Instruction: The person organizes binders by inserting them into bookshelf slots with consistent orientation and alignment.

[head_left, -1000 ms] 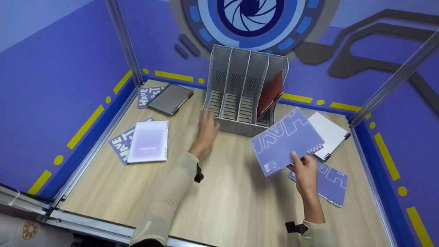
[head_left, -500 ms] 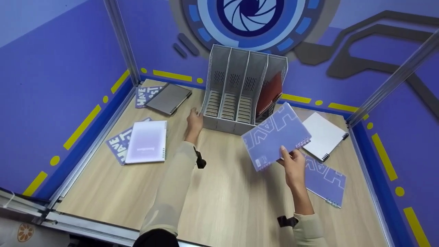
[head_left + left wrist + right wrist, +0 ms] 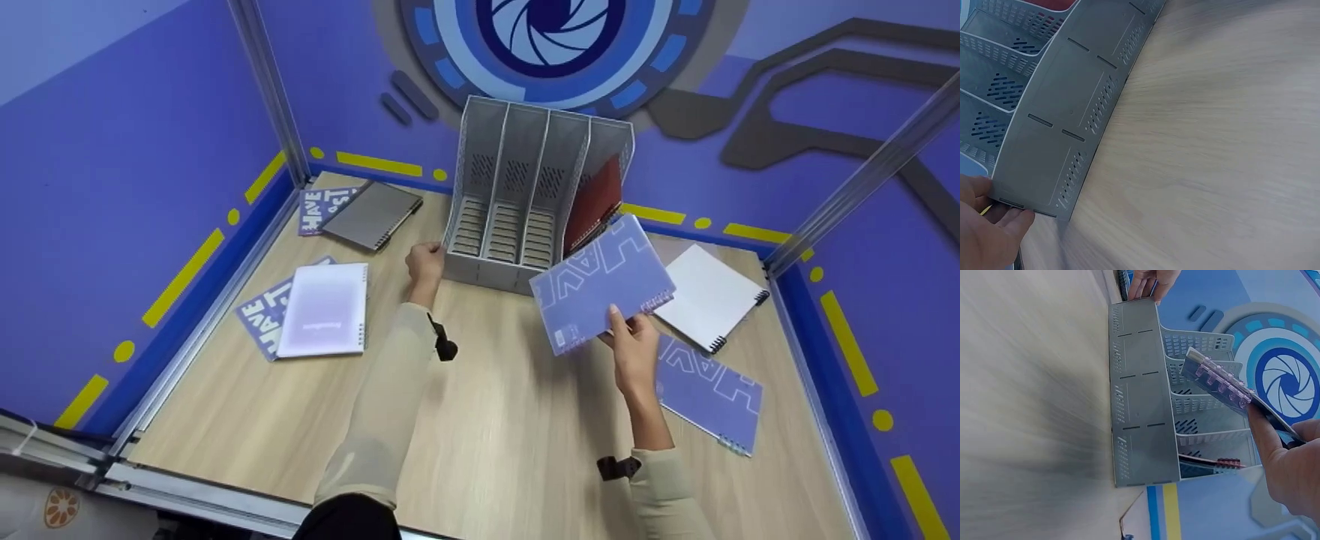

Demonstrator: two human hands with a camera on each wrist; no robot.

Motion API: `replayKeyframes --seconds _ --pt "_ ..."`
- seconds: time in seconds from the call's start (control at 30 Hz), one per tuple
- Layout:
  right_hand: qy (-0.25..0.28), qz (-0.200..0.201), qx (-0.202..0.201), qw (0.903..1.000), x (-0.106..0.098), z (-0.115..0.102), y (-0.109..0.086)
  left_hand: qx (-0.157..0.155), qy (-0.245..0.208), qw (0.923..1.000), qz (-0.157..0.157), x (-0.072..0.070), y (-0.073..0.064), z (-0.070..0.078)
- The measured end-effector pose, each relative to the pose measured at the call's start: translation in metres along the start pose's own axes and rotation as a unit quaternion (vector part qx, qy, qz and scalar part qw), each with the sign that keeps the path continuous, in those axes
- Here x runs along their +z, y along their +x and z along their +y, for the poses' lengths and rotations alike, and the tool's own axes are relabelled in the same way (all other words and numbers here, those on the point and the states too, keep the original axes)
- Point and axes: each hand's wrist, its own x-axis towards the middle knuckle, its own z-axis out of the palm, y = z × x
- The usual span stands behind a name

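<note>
The rack point(image 3: 491, 274) is gripped by the left hand point(image 3: 425, 265), the notebook point(image 3: 596, 285) (tilted) pinched by the right hand point(image 3: 634, 352). Filing is apparently underway; alignment with a slot point(image 3: 538, 236) beyond that hand is probably required.

Wood-grain tabletop point(image 3: 495, 420) beneath a grey rack point(image 3: 487, 272) and several notebooks point(image 3: 709, 396)

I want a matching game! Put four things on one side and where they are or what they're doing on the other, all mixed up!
1. red notebook
2. grey notebook
3. left hand
4. right hand

A. gripping the corner of the file holder
B. holding up a purple notebook
C. in the rightmost slot
D. partly covering a white-lettered notebook

Pairs: 1-C, 2-D, 3-A, 4-B
</note>
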Motion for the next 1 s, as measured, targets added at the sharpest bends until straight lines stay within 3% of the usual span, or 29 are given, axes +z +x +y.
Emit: replayKeyframes --seconds 0.23,0.37,0.47,0.63,0.83,1.0 --pt "-0.012 0.012 -0.023 0.9996 0.014 0.001 0.018 -0.008 -0.002 0.9999 0.009 -0.003 0.001 -0.001" --pt "-0.052 0.033 -0.053 0.9967 0.024 0.002 0.035 -0.01 0.004 0.9999 0.008 -0.004 -0.002 -0.001" --pt "-0.106 0.056 -0.084 0.9892 0.035 0.002 0.049 -0.011 0.007 0.9999 0.01 -0.005 -0.003 0.002" --pt "-0.203 0.089 -0.125 0.967 0.056 0.005 0.074 -0.024 0.023 0.9994 0.005 -0.008 -0.002 0.004" --pt "-0.238 0.069 -0.137 0.9591 0.083 0.003 0.101 -0.035 0.02 0.9992 0.002 -0.012 0.001 0.006" --pt "-0.277 0.089 -0.126 0.9484 0.1 0.007 0.12 -0.041 0.011 0.999 -0.013 -0.013 0.004 0.005"
